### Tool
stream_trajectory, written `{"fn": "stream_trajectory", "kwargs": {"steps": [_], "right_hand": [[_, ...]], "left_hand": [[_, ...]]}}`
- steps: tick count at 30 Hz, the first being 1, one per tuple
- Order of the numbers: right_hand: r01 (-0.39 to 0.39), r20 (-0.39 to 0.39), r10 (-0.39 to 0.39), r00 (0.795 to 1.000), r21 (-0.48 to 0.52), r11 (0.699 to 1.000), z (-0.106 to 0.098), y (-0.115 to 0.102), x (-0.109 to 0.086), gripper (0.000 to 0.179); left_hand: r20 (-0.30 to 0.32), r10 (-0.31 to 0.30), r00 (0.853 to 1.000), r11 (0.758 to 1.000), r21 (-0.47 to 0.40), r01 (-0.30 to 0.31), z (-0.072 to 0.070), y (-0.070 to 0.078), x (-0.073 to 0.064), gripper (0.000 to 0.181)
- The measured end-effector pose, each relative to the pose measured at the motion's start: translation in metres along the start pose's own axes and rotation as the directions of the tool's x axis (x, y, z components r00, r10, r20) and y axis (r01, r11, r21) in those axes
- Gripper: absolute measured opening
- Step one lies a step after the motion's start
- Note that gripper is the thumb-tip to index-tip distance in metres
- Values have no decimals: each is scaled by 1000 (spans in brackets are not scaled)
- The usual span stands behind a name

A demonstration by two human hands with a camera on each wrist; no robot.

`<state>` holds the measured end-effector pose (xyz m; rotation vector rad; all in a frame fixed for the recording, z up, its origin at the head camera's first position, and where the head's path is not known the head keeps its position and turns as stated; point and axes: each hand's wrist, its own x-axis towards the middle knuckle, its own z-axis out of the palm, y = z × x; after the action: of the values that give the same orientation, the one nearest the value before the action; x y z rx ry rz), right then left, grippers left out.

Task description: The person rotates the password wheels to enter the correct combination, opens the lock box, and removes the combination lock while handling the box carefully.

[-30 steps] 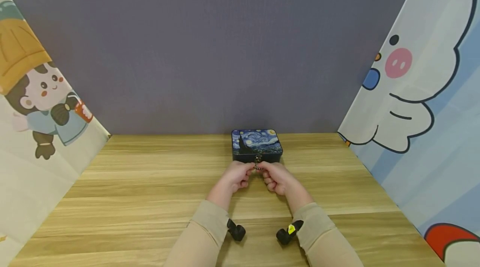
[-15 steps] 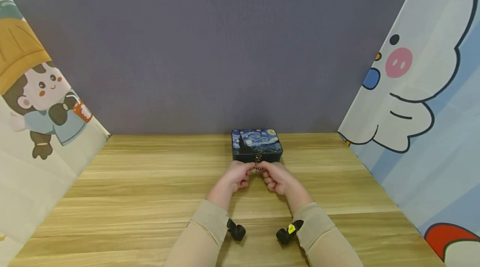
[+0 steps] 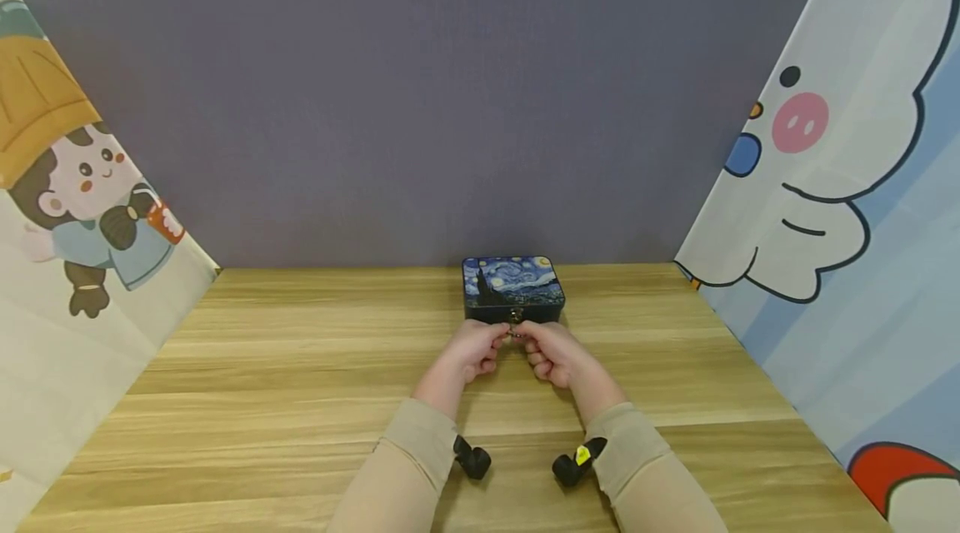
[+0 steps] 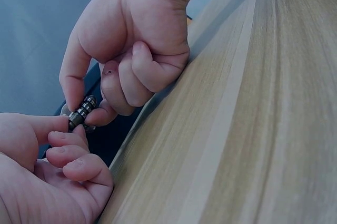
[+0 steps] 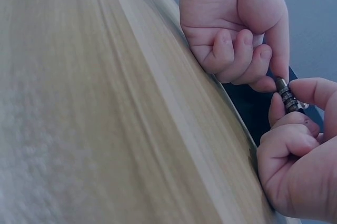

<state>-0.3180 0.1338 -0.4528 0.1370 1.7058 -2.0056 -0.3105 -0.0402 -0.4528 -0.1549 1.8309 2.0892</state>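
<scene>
A small tin box (image 3: 513, 283) with a swirling blue night-sky picture on its lid stands closed at the table's back, its brass clasp (image 3: 516, 316) facing me. At the clasp is a small dark metal combination padlock (image 4: 82, 112), barrel-shaped with ridged rings. My left hand (image 3: 472, 347) pinches one end between thumb and index finger. From the other side my right hand (image 3: 555, 351) pinches the ringed part (image 5: 287, 97) the same way. The other fingers of both hands are curled in toward the palms. In the head view the fingertips mostly hide the padlock.
The wood-grain table (image 3: 300, 383) runs back to a grey panel (image 3: 375, 100) just behind the box. Cartoon-printed sheets (image 3: 847, 250) flank it on both sides. Black wrist cameras (image 3: 472, 460) hang at the sleeve cuffs.
</scene>
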Motion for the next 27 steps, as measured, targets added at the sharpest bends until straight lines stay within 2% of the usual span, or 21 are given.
{"fn": "stream_trajectory", "kwargs": {"steps": [20,27], "right_hand": [[5,-5,-5,1000,-6,1000,1,-1,0,25],[4,-7,-4,1000,-10,1000,0,-1,-2,25]], "left_hand": [[-6,-3,1000,1000,-19,3,-1,0,2,23],[4,-9,1000,1000,3,9,-1,0,0,27]]}}
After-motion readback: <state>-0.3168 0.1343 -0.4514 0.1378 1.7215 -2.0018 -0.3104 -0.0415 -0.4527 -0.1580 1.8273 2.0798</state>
